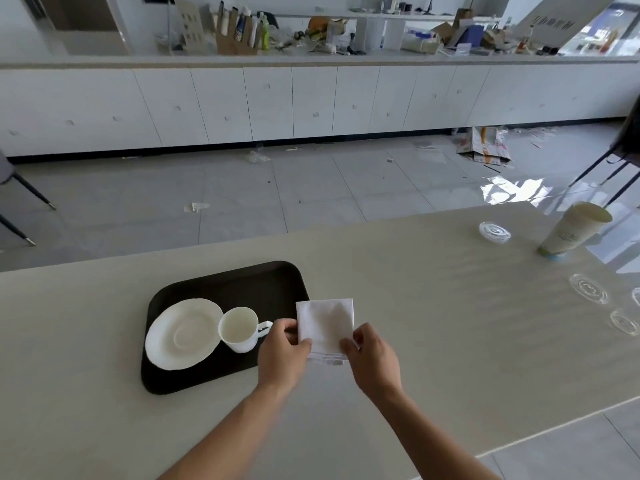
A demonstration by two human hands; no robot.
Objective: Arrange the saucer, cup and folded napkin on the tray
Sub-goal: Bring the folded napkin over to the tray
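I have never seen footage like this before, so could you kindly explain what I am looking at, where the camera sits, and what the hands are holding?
There is no machine here: a person works with two bare hands, and the single picture comes from a wide-angle camera worn on the head, looking forward and down. On the pale table lies a dark tray. On it are a white saucer and, beside it, an empty white cup with its handle pointing right. The left hand and right hand together pinch the near edge of a folded white napkin, at the tray's right edge. Further right stand a stack of paper cups and some clear plastic lids.
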